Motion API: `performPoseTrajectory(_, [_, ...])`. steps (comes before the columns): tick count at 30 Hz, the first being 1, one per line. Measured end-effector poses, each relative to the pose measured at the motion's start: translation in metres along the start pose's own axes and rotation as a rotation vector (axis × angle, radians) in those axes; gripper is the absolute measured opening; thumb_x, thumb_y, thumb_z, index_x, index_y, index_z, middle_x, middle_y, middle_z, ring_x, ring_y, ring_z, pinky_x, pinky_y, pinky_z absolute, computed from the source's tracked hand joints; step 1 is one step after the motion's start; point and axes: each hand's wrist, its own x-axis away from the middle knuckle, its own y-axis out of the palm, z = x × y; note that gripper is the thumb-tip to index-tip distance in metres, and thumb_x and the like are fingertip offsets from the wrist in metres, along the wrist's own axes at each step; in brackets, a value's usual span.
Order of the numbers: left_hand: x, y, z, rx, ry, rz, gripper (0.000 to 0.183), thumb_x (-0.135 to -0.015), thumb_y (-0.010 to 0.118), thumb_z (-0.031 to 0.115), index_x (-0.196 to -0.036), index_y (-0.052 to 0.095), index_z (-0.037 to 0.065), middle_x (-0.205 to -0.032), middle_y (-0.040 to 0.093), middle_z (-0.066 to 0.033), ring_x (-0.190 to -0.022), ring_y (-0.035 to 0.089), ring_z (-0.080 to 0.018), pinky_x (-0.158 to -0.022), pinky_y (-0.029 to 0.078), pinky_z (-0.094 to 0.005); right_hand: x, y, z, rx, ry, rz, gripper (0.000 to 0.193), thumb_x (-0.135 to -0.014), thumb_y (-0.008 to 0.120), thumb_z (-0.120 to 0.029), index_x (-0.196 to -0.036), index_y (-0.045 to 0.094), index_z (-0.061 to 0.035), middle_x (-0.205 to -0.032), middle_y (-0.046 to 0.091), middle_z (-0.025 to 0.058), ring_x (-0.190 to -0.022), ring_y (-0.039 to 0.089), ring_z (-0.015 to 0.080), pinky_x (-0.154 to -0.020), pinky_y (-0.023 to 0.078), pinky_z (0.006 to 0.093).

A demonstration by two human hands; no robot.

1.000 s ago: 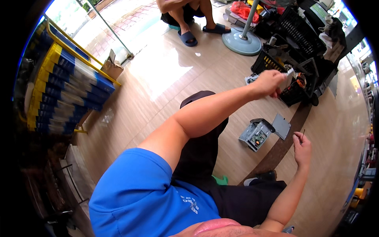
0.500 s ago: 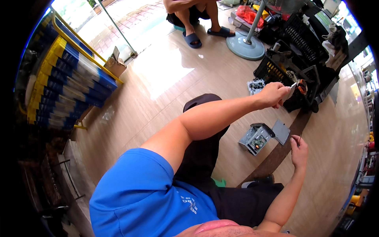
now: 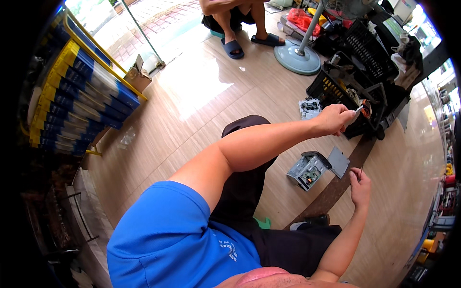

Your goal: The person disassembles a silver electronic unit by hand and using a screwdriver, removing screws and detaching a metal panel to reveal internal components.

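Note:
My left hand (image 3: 334,120) reaches out at the edge of a black crate and is closed on a thin, flat, pale piece (image 3: 356,114). Nearer to me, my right hand (image 3: 360,188) is closed around a thin dark rod (image 3: 362,169), of which only the slim end shows. Between the hands, an opened grey metal box (image 3: 302,166) lies on the floor, its green circuit board (image 3: 313,175) exposed. Beside it is a flat grey panel (image 3: 339,162); whether the two are joined, I cannot tell. A smaller grey metal part (image 3: 310,109) rests past my left wrist.
Black crates (image 3: 331,84) full of parts and cables stand at the far right. Near them is a fan's round base (image 3: 297,58). Another person's sandalled foot (image 3: 233,48) is at the far side. Blue and yellow boxes (image 3: 86,86) fill a yellow rack on the left.
The pale piece in my left hand has tilted slightly. My right hand has turned a little, with the rod still in it. The whole view has shifted slightly.

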Motion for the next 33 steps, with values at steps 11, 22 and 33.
performPoseTrajectory(11, [0.003,-0.001,0.005,0.014,0.013,-0.001,0.043,-0.094,0.053,0.036,-0.110,0.057,-0.003,-0.074,0.062,-0.0110,-0.052,0.057,-0.0127,-0.050,0.050,-0.0264,-0.001,0.005,-0.003,0.059,-0.075,-0.002,0.018,-0.090,0.061,-0.010,-0.103,0.064,0.0033,-0.080,0.061,-0.0006,-0.075,0.054,0.0075,-0.070,0.045,0.0238])
performPoseTrajectory(22, [-0.008,-0.018,-0.002,0.120,0.069,0.165,0.038,-0.095,0.051,0.036,-0.101,0.057,-0.001,-0.074,0.060,-0.0104,-0.051,0.054,-0.0123,-0.046,0.045,-0.0257,0.001,0.007,-0.025,0.102,0.002,-0.027,0.019,-0.091,0.061,-0.011,-0.102,0.064,0.0033,-0.079,0.061,-0.0011,-0.073,0.053,0.0074,-0.068,0.045,0.0240])
performPoseTrajectory(33, [0.008,0.004,-0.001,0.052,0.015,0.049,0.041,-0.095,0.052,0.037,-0.108,0.057,-0.002,-0.075,0.062,-0.0111,-0.051,0.055,-0.0122,-0.049,0.048,-0.0263,-0.003,0.008,-0.012,0.021,0.003,-0.019,0.016,-0.091,0.062,-0.011,-0.100,0.064,0.0020,-0.076,0.056,-0.0038,-0.071,0.050,0.0052,-0.064,0.042,0.0223])
